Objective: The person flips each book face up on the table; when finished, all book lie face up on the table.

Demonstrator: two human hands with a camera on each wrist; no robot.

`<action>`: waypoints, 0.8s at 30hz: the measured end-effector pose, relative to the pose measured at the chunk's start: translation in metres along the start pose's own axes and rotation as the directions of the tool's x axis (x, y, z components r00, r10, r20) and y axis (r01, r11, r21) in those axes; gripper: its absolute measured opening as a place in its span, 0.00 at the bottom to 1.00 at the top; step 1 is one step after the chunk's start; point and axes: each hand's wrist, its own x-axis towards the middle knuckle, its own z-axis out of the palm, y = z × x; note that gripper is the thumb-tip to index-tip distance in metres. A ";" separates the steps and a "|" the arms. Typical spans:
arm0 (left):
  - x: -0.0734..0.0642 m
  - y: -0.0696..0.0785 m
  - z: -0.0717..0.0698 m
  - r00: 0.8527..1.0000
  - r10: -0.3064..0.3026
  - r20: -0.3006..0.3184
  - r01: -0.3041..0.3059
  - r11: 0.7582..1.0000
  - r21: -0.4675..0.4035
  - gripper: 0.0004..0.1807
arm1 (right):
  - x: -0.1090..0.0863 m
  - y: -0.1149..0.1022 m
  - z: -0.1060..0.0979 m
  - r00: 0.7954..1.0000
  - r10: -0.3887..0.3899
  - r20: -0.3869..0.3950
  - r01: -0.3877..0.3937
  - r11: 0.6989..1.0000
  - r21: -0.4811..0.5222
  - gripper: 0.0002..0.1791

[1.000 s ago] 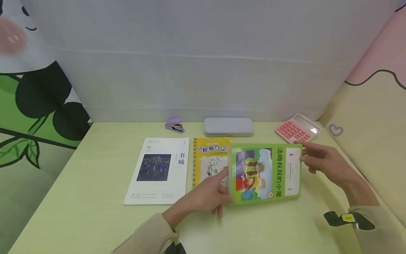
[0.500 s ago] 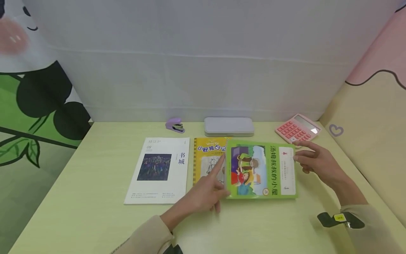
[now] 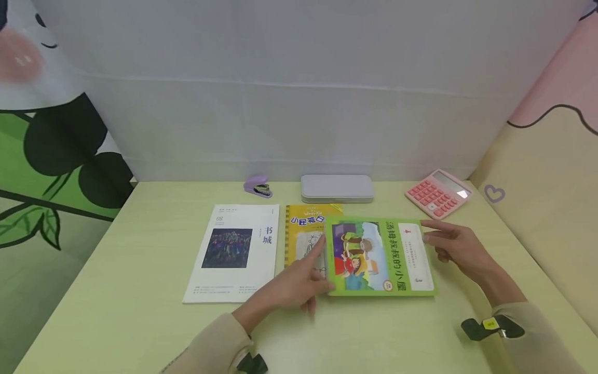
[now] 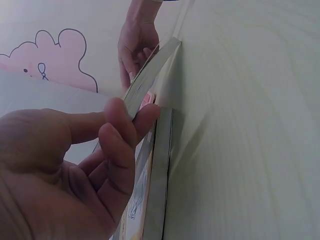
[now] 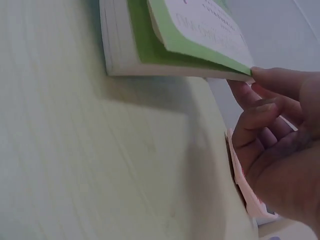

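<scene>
A green picture-covered book [image 3: 359, 257] lies turned sideways, its left part over a yellow book [image 3: 303, 234]. My left hand [image 3: 294, 285] pinches the green book's left edge, index finger stretched along that side. In the left wrist view, the fingers of that hand [image 4: 65, 165] meet at the book's edge [image 4: 150, 75], which is raised above the book below. At the upper right corner, my right hand [image 3: 460, 249] pinches the book between thumb and fingers. The right wrist view shows this corner of the green book [image 5: 200, 50] raised off the table, above its shadow.
A white magazine [image 3: 233, 254] lies left of the yellow book. Along the back of the pale table [image 3: 117, 291] sit a purple stapler [image 3: 258, 186], a grey case [image 3: 336, 188] and a pink calculator [image 3: 439, 193]. Walls enclose the back and right side.
The green book has shifted left and lower, covering more of the yellow book. My right hand has travelled left with it, while my left hand has shifted slightly left.
</scene>
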 end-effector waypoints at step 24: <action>0.020 -0.008 -0.019 0.978 -0.022 0.205 0.047 0.992 -0.115 0.57 | 0.009 0.017 0.001 0.990 0.027 0.139 -0.014 0.996 -0.090 0.40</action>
